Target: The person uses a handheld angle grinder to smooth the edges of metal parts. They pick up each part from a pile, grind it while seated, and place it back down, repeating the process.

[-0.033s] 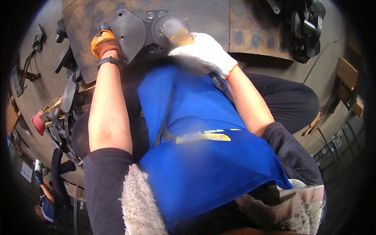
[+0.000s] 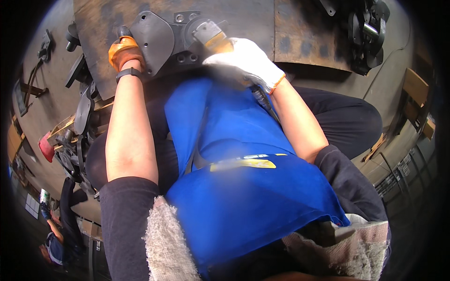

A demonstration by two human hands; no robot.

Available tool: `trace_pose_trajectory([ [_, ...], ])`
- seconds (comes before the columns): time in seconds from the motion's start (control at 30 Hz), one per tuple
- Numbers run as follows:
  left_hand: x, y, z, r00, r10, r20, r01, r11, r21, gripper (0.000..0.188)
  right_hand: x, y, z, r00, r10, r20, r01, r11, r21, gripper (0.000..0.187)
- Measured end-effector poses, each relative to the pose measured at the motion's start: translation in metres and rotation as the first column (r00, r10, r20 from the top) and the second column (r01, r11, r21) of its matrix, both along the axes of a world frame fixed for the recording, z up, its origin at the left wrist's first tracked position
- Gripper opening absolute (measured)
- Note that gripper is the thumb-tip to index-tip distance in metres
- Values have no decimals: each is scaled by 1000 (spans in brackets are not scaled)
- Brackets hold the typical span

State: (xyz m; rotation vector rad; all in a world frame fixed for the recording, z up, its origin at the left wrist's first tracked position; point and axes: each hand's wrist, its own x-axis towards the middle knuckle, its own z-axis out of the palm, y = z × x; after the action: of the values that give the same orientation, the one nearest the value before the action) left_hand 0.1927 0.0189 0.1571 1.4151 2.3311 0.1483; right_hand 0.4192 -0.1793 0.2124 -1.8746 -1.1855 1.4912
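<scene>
My left hand [image 2: 125, 52], in an orange glove, is closed round a dark rounded end of a grey metal part [image 2: 157, 44]. This part lies on the dark worktop and has a wide curved plate with small holes. My right hand [image 2: 248, 61], in a white glove, grips an angle grinder [image 2: 209, 33] with a grey head and a yellowish body. The grinder's head is over the right side of the metal part, by a round section; the contact point is blurred. A black cable [image 2: 260, 99] runs from beneath my right wrist.
The stained worktop [image 2: 243, 16] spans the far side. Several dark metal parts [image 2: 84, 110] are piled at the left, and more [image 2: 370, 35] stand at the far right. A blue apron [image 2: 253, 196] covers my lap. Another person [image 2: 55, 246] is at the lower left.
The grinder's head shows more sharply and sits slightly differently over the metal part. My left hand has barely moved.
</scene>
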Motion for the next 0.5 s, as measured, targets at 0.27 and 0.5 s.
trace_pose_trajectory([
  [0.27, -6, -1, -7, 999, -51, -9, 51, 998, 26, 64, 21, -5, 14, 981, -165, -100, 147, 975, -168, 48],
  [0.5, -5, 4, -12, 995, -55, -85, 56, 998, 15, 70, 5, -6, 1, 997, -60, -56, 57, 996, -62, 53],
])
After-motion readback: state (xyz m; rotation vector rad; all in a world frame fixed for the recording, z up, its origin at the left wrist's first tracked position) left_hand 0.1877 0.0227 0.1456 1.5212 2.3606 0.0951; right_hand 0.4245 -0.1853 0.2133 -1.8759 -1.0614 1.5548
